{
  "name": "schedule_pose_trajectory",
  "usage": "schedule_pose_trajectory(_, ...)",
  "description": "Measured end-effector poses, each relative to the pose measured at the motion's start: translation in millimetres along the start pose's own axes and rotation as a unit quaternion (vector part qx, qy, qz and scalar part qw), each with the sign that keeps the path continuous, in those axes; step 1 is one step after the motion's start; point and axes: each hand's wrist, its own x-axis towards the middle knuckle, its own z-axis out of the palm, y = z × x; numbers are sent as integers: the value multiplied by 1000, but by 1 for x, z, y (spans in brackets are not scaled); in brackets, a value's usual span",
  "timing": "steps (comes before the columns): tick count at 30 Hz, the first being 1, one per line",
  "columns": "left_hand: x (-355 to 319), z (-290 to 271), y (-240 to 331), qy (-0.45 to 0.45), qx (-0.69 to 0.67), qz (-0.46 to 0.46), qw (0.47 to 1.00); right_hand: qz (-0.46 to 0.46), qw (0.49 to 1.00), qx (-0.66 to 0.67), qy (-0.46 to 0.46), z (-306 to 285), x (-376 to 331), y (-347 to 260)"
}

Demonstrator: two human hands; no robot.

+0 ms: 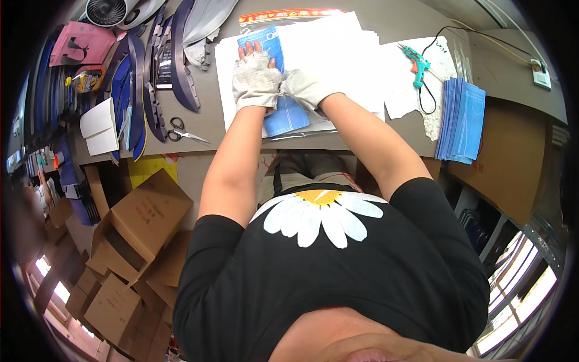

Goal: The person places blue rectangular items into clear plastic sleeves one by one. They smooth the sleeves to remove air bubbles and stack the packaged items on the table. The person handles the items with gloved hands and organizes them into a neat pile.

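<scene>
A long blue denim-print piece (287, 118) lies on a stack of white sheets (338, 60) at the table's near edge. My left hand (256, 81), in a fingerless whitish work glove, rests flat across the upper part of this piece, its bare fingertips stretched out. My right hand (307, 89), gloved the same way, comes in from the right and meets the left at the wrist side, over the piece. Its fingers are mostly hidden, so I cannot tell what they do. The piece shows above and below both hands.
Black-handled scissors (186, 131) lie left of the stack, near dark curved strips (181, 57). On the right are a teal glue gun (417, 65) with a cord and a pile of blue denim-print pieces (461, 120) overhanging the edge. Cardboard boxes (151, 211) stand below left.
</scene>
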Motion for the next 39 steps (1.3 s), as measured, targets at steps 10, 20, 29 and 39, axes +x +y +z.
schedule_pose_trajectory(10, 1, -2, -4, -19, 69, 42, 997, -36, 994, -95, 28, 15, 5, 0)
schedule_pose_trajectory(20, 2, -1, -11, 24, 62, 76, 995, 197, 965, 149, 88, 14, -17, -1)
schedule_pose_trajectory(29, 1, -16, -48, 22, -6, 206, 978, 175, 975, 104, 86, 25, -9, 10)
schedule_pose_trajectory(39, -77, -36, 4, -61, 65, 32, 996, 185, 979, 28, 78, 20, -3, 9)
